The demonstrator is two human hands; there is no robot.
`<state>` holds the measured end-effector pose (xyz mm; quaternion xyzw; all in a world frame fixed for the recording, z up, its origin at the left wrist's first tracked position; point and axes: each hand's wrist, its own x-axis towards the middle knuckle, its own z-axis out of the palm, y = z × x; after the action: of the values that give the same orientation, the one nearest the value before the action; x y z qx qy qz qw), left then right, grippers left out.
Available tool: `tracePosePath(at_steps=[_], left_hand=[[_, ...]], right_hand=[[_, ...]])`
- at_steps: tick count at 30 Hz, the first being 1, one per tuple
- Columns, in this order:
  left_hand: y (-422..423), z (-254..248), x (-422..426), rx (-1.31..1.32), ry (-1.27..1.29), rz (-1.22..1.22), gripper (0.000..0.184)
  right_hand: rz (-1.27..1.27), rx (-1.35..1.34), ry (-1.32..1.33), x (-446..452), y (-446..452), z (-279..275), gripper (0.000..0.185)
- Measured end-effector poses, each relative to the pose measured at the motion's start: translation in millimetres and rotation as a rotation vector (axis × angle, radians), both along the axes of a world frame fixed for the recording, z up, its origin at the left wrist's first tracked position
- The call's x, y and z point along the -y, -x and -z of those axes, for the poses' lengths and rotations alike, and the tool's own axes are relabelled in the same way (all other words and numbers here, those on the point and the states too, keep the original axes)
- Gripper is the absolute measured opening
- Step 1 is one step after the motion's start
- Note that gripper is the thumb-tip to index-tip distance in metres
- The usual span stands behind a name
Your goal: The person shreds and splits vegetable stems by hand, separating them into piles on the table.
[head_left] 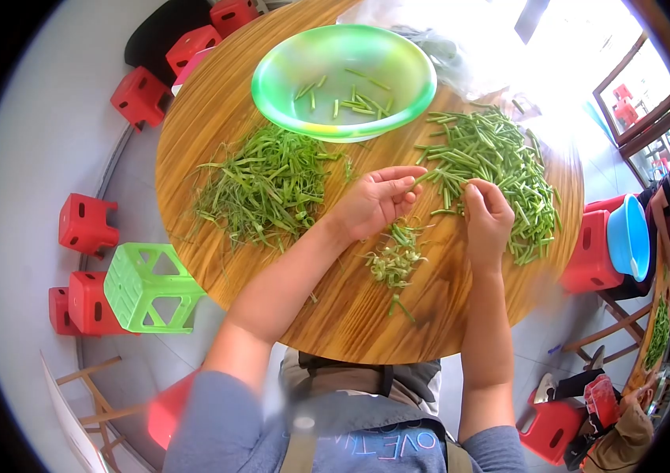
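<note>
Currently L hand [382, 203] pinches stem [426, 176], R hand [489, 217] nr pile [500, 158].

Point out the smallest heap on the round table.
The pale trimmings in the middle; the leafy heap at left and the stem heap at right both spread far wider.

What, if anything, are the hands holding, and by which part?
The left hand pinches a green stem near one end, between thumb and finger. Whether the right hand holds anything cannot be told.
</note>
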<state>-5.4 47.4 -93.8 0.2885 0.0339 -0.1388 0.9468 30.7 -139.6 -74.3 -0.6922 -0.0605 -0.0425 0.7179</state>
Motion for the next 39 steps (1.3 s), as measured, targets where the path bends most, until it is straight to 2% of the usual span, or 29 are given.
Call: tracePosePath(at_steps=[5,8,12,13,16,17,20,21,24,27,33,36,39], left_hand=[[-1.4,6.6,-1.6,0.043,0.169,-0.031,0.033],[-1.7,2.6,-2.4,0.062,0.173,-0.053,0.031],[-4.1,7.5,-0.4,0.046,0.118,-0.105,0.022],[-4.3,7.9,-0.4,0.044,0.095,-0.125,0.020],[-2.5,5.3,-0.4,0.041,0.051,-0.079,0.019],[-2.0,6.1,0.0,0.059,0.056,-0.032,0.020],[-0.1,6.8,2.2,0.087,0.042,0.083,0.020],[1.1,4.1,3.3,0.080,0.018,0.102,0.020],[4.6,1.7,7.4,0.081,-0.048,0.172,0.021],[8.1,2.3,14.1,0.071,-0.115,0.209,0.021],[10.1,-2.5,17.1,0.057,-0.157,0.178,0.022],[8.3,5.5,14.6,0.032,-0.110,0.170,0.021],[5.5,8.0,12.4,-0.007,-0.051,0.102,0.019]], right_hand=[[0.029,-0.046,-0.182,5.5,-2.7,-5.7,0.011],[-0.126,-0.114,0.021,7.9,0.5,-18.3,0.012],[-0.481,0.189,0.648,-5.3,11.0,-6.5,0.011],[-0.407,0.329,0.606,-9.5,12.2,1.4,0.013],[-0.313,0.244,0.489,-9.3,11.3,-2.6,0.013],[-0.272,0.204,0.566,-4.7,6.9,-0.9,0.014],[-0.219,0.060,0.367,-5.0,6.5,-5.9,0.014],[-0.202,0.045,0.159,-10.5,8.7,-6.5,0.014],[-0.262,-0.100,0.013,-7.8,7.0,-13.1,0.018],[-0.392,-0.098,-0.029,-6.2,6.3,-8.3,0.019],[-0.487,-0.298,-0.113,3.0,0.3,-11.7,0.017],[-0.441,-0.293,-0.084,0.2,2.1,-8.3,0.015],[-0.325,-0.047,-0.013,-10.1,9.5,-9.0,0.011]])
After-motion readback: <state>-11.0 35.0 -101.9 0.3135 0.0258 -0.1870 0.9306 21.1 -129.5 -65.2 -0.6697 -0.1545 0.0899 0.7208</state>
